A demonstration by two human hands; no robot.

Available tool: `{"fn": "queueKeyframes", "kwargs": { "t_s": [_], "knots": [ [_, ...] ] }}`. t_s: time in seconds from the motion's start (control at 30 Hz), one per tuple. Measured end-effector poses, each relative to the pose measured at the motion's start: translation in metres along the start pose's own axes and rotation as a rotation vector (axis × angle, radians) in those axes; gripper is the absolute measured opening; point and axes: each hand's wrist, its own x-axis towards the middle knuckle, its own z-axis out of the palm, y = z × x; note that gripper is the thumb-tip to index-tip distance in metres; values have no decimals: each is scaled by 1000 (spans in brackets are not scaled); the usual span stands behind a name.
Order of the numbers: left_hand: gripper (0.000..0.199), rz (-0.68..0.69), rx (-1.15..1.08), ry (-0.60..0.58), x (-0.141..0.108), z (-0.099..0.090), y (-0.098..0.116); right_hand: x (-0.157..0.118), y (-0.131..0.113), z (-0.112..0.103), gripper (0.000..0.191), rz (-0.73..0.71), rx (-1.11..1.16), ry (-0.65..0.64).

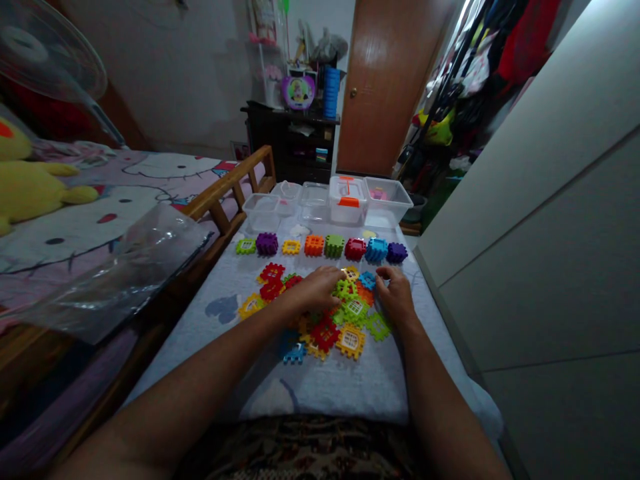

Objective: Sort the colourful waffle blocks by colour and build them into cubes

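A loose heap of plastic interlocking building blocks lies mid-table, with red (325, 333), yellow (351, 341), green (379, 326) and blue (295, 353) pieces, several with window grids. My left hand (323, 288) reaches across the heap, its fingers and thumb apart over a light green block (345, 289). At the heap's right side, my right hand (397, 293) has its fingers curled inward. Its fingertips are beside a blue block (367, 280); whatever they may grip is hidden. Beyond the hands runs a row of blocks grouped by colour, including a purple stack (267, 244) and an orange stack (315, 245).
Clear plastic boxes (387, 199) and a lidded box with orange clasps (346, 200) line the table's far end. A wooden bed rail (225, 190) borders the left side, with a plastic bag (125, 267) by it. A pale cabinet (540, 220) stands right.
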Motion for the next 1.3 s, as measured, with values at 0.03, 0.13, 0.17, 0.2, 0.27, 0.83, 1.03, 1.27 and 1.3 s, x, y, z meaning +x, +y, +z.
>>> {"fn": "queueKeyframes", "kwargs": {
  "t_s": [0.03, 0.13, 0.17, 0.2, 0.27, 0.83, 1.03, 1.27, 1.3],
  "knots": [
    [50, -13, 12, -40, 6, 0, -1, 0, 2, 0, 18, -2, -14, -2],
    [45, -60, 21, -108, 20, 0, -3, 1, 7, 1, 17, 7, -34, -5],
    [43, -68, 16, -110, 22, 0, -4, 1, 8, 2, 17, 13, -35, -9],
    [42, -70, 12, -107, 24, 1, -5, 1, 9, 2, 17, 19, -36, -15],
    [39, -64, 16, -96, 25, 2, -7, 1, 10, 3, 16, 30, -38, -27],
    [59, -139, 24, -26, 34, 15, 13, 4, 15, 5, 19, 79, -2, -20],
    [55, -193, 85, -18, 35, 19, 21, 4, 14, 6, 19, 74, -7, -20],
    [57, -64, 38, 119, 13, -5, 21, 3, 14, 4, 21, 77, 11, -1],
    [58, -44, 35, 146, 5, -14, 15, 2, 14, 3, 22, 74, 17, -3]
  ]
}}
